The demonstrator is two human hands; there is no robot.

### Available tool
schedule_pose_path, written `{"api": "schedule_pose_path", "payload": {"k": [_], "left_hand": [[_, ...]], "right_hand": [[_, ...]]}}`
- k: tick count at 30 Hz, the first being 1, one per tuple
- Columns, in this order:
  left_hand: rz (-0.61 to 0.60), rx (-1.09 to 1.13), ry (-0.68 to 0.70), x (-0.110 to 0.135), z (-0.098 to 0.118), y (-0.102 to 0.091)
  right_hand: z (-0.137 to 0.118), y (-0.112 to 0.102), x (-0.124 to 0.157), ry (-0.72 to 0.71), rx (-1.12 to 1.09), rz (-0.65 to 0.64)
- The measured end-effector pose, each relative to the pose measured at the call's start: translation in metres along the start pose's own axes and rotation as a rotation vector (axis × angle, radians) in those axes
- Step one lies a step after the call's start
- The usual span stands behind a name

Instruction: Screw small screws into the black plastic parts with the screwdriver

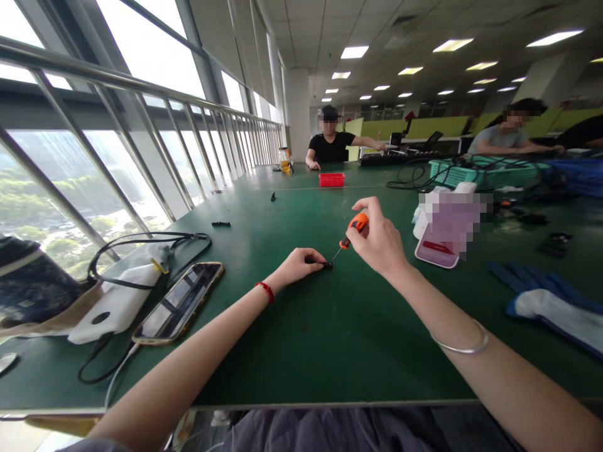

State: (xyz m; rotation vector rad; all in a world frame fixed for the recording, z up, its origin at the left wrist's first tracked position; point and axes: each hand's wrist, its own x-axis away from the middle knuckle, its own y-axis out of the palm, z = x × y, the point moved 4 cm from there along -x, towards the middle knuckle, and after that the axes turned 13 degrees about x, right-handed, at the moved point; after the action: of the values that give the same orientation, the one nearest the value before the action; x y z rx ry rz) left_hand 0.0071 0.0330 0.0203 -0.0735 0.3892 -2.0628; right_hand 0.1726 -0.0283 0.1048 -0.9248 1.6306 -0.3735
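Note:
My right hand (379,242) is closed around the orange and black handle of a screwdriver (357,225). Its thin shaft slants down and left, with the tip at a small black part (326,265) low on the green table (282,339). My left hand (301,265) pinches that black part between thumb and fingers and rests by the tabletop. The fingers cover much of the part, so its exact kind cannot be made out.
At left lie a phone (181,304), a white case (117,304) and black cables (146,235). At right are a pinkish phone (440,238), a blue-white glove (546,301) and a green basket (490,172). A red box (332,180) stands ahead, near a seated person (330,145).

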Motion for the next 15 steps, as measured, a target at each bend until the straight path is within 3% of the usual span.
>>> {"api": "schedule_pose_path", "payload": {"k": [15], "left_hand": [[0.006, -0.055, 0.043, 0.0027, 0.0044, 0.0010]], "right_hand": [[0.0017, -0.0027, -0.0011, 0.024, 0.026, -0.005]]}}
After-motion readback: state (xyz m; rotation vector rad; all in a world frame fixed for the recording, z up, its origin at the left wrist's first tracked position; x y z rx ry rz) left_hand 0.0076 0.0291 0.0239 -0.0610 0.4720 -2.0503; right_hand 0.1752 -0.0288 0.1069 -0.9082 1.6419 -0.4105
